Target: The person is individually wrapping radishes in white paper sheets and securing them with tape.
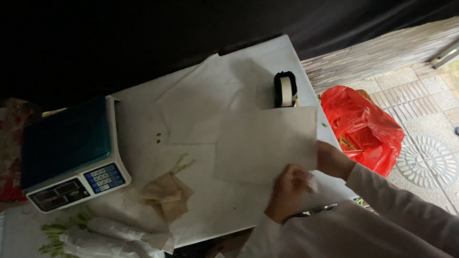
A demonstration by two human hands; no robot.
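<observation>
Both hands, left hand [290, 188] & right hand [333, 160], are gripping a white paper sheet [266, 144] w/ fingers clenched, over the counter [215, 210] nr the tape dispenser [285, 89].

Scale panel, wrapped bundles and a red bag

On the surface's left, a white weighing scale [71, 153] showed a dark display strip [60, 192] and a blue keypad [106, 177] on its slanted front. Below it lay bundles of green stalks wrapped in white paper [112, 235]. Off the surface's right edge, a crumpled red plastic bag [363, 129] sat open on the tiled floor.
</observation>
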